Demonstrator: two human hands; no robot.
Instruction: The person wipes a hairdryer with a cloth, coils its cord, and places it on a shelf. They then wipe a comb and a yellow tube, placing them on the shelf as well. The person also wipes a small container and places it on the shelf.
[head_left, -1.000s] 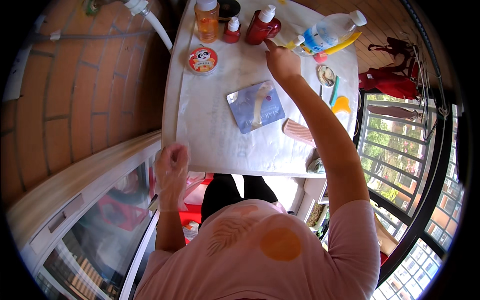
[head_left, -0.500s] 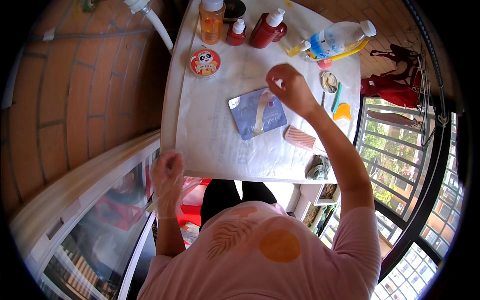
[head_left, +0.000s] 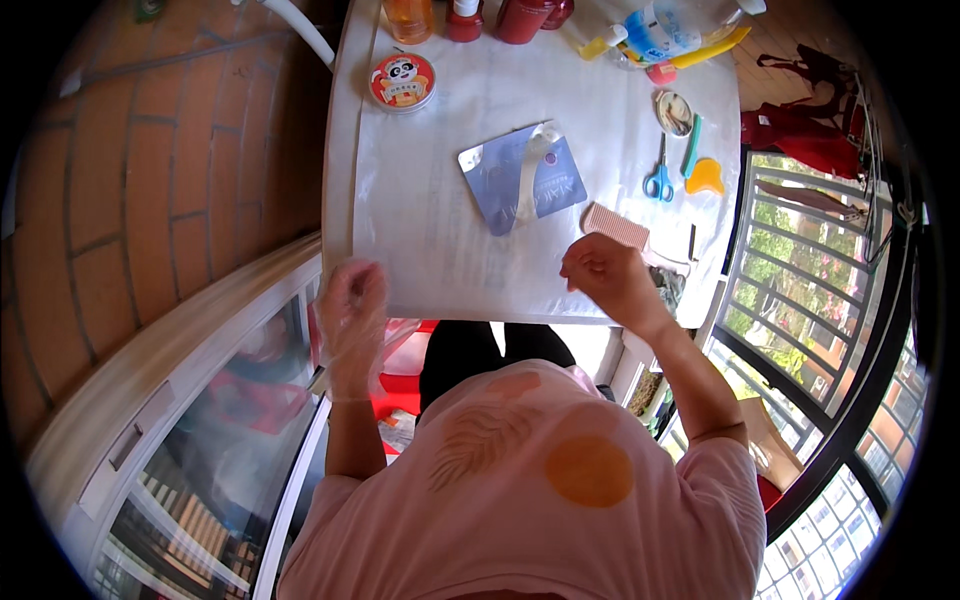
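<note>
My right hand [head_left: 605, 275] hovers over the near right part of the white-covered table [head_left: 440, 230], fingers curled together with nothing visible in them. It is just in front of a pink comb [head_left: 616, 224]. A blue-grey card [head_left: 505, 180] with a cream strip [head_left: 530, 165] laid across it lies in the middle of the table, beyond the hand. My left hand [head_left: 352, 305] wears a clear plastic glove and sits at the table's near left edge, fingers loosely apart, holding nothing.
A round red tin [head_left: 402, 80] sits far left. Bottles [head_left: 520, 15] line the far edge. Blue-handled scissors [head_left: 658, 182], a green stick [head_left: 692, 145], a yellow piece [head_left: 706, 176] and a small round dish [head_left: 674, 112] lie at the right. Brick wall on the left, railing on the right.
My right hand has drawn back from the bottles at the far edge, passed over the card and now sits near the front edge. My left hand has risen slightly to the table edge.
</note>
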